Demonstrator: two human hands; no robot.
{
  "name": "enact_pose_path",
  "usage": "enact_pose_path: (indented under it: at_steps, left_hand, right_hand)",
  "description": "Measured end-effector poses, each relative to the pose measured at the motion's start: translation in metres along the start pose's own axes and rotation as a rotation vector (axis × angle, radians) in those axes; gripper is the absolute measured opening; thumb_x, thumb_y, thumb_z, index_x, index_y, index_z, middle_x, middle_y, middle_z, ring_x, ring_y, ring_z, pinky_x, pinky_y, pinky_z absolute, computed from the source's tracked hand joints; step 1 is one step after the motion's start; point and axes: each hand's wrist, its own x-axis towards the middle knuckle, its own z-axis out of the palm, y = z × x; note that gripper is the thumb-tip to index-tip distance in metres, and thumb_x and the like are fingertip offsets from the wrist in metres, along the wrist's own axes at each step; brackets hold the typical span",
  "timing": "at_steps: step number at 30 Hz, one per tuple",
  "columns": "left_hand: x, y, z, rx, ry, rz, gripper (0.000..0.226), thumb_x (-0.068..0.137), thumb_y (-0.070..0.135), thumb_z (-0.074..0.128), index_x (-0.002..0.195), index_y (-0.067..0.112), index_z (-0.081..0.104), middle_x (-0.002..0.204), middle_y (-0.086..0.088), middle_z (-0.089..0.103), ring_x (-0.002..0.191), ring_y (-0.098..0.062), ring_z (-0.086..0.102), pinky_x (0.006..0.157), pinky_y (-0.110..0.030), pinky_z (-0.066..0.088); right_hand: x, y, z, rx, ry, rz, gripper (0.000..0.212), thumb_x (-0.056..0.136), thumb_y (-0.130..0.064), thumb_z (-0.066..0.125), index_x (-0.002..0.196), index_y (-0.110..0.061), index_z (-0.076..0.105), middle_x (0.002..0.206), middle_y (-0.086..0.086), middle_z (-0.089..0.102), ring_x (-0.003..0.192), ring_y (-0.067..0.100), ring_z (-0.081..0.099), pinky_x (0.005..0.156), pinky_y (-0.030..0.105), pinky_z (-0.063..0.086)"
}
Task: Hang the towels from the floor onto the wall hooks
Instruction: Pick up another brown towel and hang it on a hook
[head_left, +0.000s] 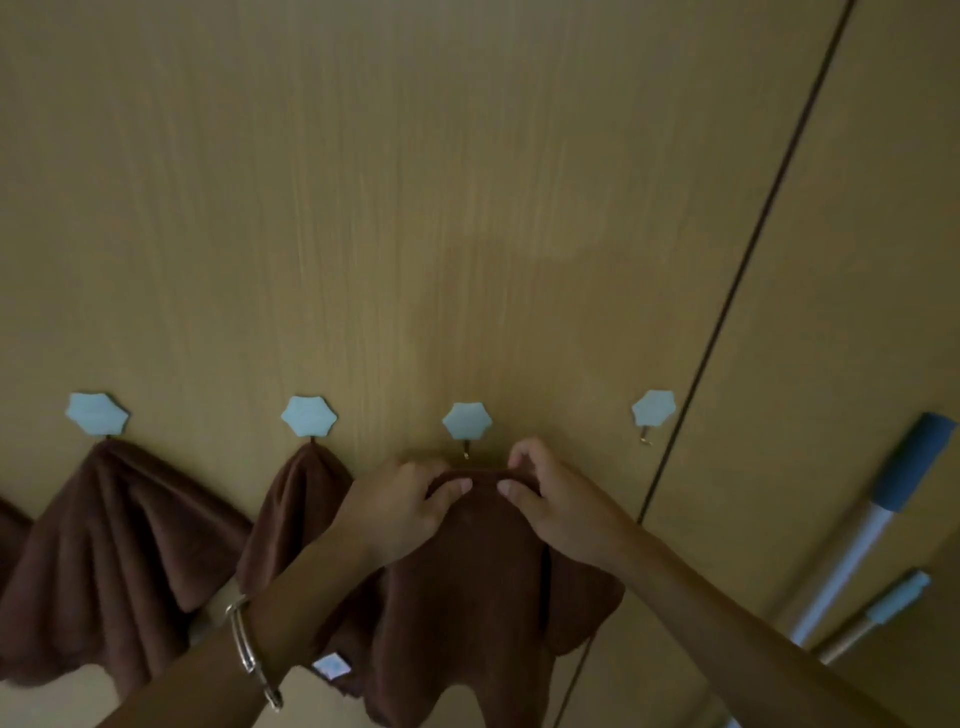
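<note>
Four pale blue hooks line the wooden wall (467, 208). The first towel (114, 545) hangs from the first hook (97, 413) and the second towel (296, 499) from the second hook (309, 415), both brown. We grip the bunched top edge of the third towel (467, 597) with our left hand (400, 509) and right hand (550, 499), thumbs and fingers curled round the cloth (a bangle (244, 644) sits on the left wrist), holding it just beneath the third hook (466, 423). Further right are the fourth hook (653, 410) and two leaning handles (857, 545).

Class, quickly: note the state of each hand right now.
Left hand: closed, pinching the top edge of the brown towel.
Right hand: closed, pinching the same edge.
</note>
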Motion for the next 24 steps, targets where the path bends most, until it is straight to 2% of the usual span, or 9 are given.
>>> enact_pose_path:
  at_steps: [3, 5, 7, 10, 13, 15, 18, 21, 24]
  left_hand:
    - [0.018, -0.011, 0.004, 0.047, 0.167, -0.017, 0.037, 0.092, 0.055, 0.041, 0.094, 0.027, 0.065, 0.086, 0.003, 0.070, 0.083, -0.018, 0.064, 0.068, -0.033, 0.050]
    - [0.028, -0.013, 0.004, 0.083, 0.288, -0.025, 0.035, 0.091, 0.050, 0.047, 0.097, 0.023, 0.068, 0.086, -0.003, 0.071, 0.082, -0.025, 0.066, 0.065, -0.032, 0.049]
    - [0.036, -0.014, 0.002, 0.134, 0.352, -0.025, 0.036, 0.090, 0.048, 0.051, 0.089, 0.018, 0.069, 0.074, -0.006, 0.071, 0.070, -0.027, 0.066, 0.057, -0.031, 0.046]
    - [0.041, -0.016, 0.002, 0.253, 0.415, 0.039, 0.045, 0.085, 0.054, 0.043, 0.065, 0.020, 0.066, 0.048, 0.001, 0.060, 0.042, -0.018, 0.058, 0.039, -0.023, 0.038]
    - [0.040, -0.025, 0.008, 0.274, 0.371, 0.057, 0.051, 0.084, 0.057, 0.039, 0.058, 0.021, 0.063, 0.046, 0.003, 0.058, 0.038, -0.014, 0.055, 0.036, -0.023, 0.038]
    - [0.039, -0.028, 0.014, 0.270, 0.322, 0.022, 0.052, 0.087, 0.059, 0.042, 0.063, 0.018, 0.064, 0.055, 0.002, 0.062, 0.048, -0.016, 0.059, 0.043, -0.025, 0.040]
    - [0.035, -0.024, 0.023, 0.210, 0.192, -0.086, 0.045, 0.091, 0.053, 0.044, 0.073, 0.016, 0.062, 0.069, 0.000, 0.065, 0.064, -0.017, 0.060, 0.052, -0.026, 0.033]
    - [0.036, -0.018, 0.023, 0.142, 0.110, -0.203, 0.042, 0.092, 0.052, 0.043, 0.069, 0.020, 0.056, 0.061, 0.009, 0.052, 0.060, -0.009, 0.051, 0.046, -0.020, 0.027]
    - [0.034, -0.012, 0.020, 0.158, 0.096, -0.282, 0.043, 0.090, 0.057, 0.044, 0.071, 0.021, 0.057, 0.067, 0.006, 0.059, 0.067, -0.014, 0.058, 0.053, -0.025, 0.036]
  right_hand:
    - [0.021, -0.003, 0.005, -0.009, 0.095, -0.090, 0.014, 0.099, -0.022, 0.045, 0.090, -0.031, 0.041, 0.067, -0.008, 0.046, 0.058, 0.004, 0.046, 0.052, 0.018, 0.037]
    - [0.036, -0.002, 0.005, -0.082, 0.144, -0.140, 0.011, 0.099, -0.019, 0.044, 0.092, -0.026, 0.048, 0.069, -0.006, 0.053, 0.061, 0.012, 0.050, 0.055, 0.024, 0.039]
    - [0.048, 0.003, 0.003, -0.166, 0.194, -0.189, 0.008, 0.098, -0.018, 0.046, 0.097, -0.021, 0.053, 0.069, -0.009, 0.057, 0.063, 0.010, 0.052, 0.052, 0.018, 0.038]
    - [0.059, 0.013, 0.005, -0.279, 0.277, -0.310, 0.009, 0.095, -0.022, 0.046, 0.099, -0.024, 0.054, 0.069, -0.009, 0.063, 0.061, 0.006, 0.056, 0.049, 0.008, 0.037]
    - [0.063, 0.027, 0.012, -0.310, 0.286, -0.390, 0.012, 0.095, -0.030, 0.039, 0.100, -0.030, 0.050, 0.075, -0.009, 0.067, 0.059, 0.005, 0.061, 0.050, 0.024, 0.049]
    - [0.063, 0.036, 0.019, -0.320, 0.286, -0.400, 0.014, 0.095, -0.031, 0.040, 0.100, -0.029, 0.053, 0.075, -0.008, 0.068, 0.058, 0.006, 0.061, 0.050, 0.030, 0.050]
    - [0.058, 0.042, 0.028, -0.231, 0.239, -0.338, 0.023, 0.095, -0.036, 0.038, 0.101, -0.026, 0.057, 0.077, -0.006, 0.068, 0.061, 0.008, 0.062, 0.056, 0.031, 0.051]
    - [0.056, 0.043, 0.030, -0.141, 0.189, -0.260, 0.032, 0.092, -0.043, 0.033, 0.101, -0.026, 0.059, 0.080, -0.006, 0.069, 0.065, 0.009, 0.063, 0.061, 0.031, 0.050]
    - [0.054, 0.044, 0.033, -0.084, 0.161, -0.195, 0.027, 0.093, -0.041, 0.037, 0.102, -0.029, 0.060, 0.085, -0.010, 0.068, 0.071, 0.006, 0.063, 0.066, 0.029, 0.051]
